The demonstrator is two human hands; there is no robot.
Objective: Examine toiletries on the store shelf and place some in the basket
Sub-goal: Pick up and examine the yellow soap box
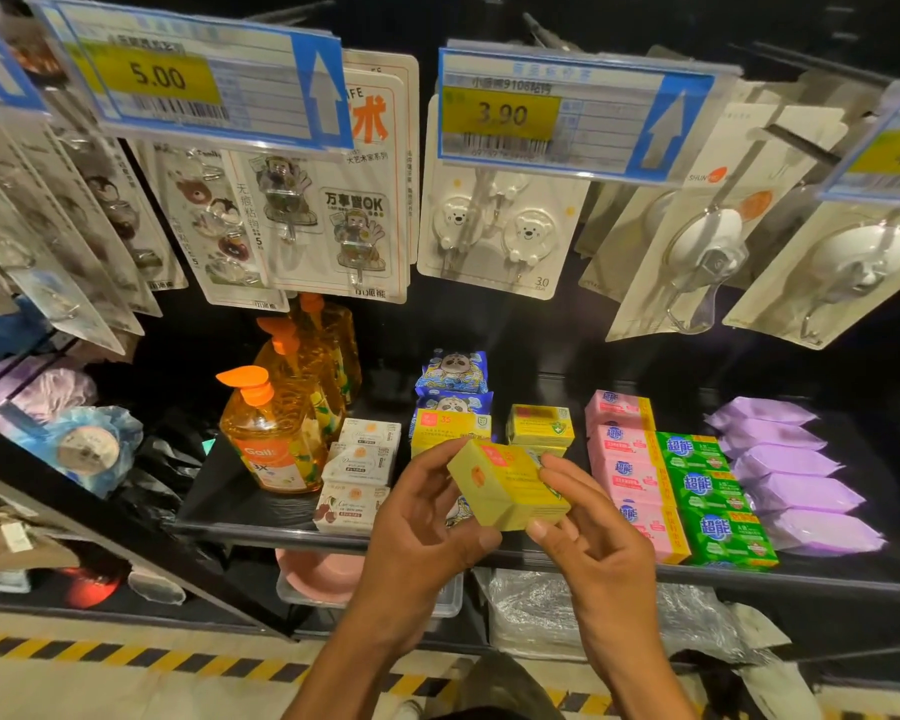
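Observation:
A yellow soap box [505,485] is held in front of the shelf, tilted, with both hands on it. My left hand [422,527] grips its left end, fingers over the top and thumb under it. My right hand [588,532] pinches its right end between fingers and thumb. More yellow soap boxes [539,425] stand on the black shelf [245,504] just behind. No basket is in view.
On the shelf sit orange pump bottles [274,439], white soap boxes [357,467], pink soap bars [630,475], green soap bars [713,496] and purple packs [791,470]. Hook packs [494,236] hang above under price tags [500,114]. A pink basin [318,574] lies below.

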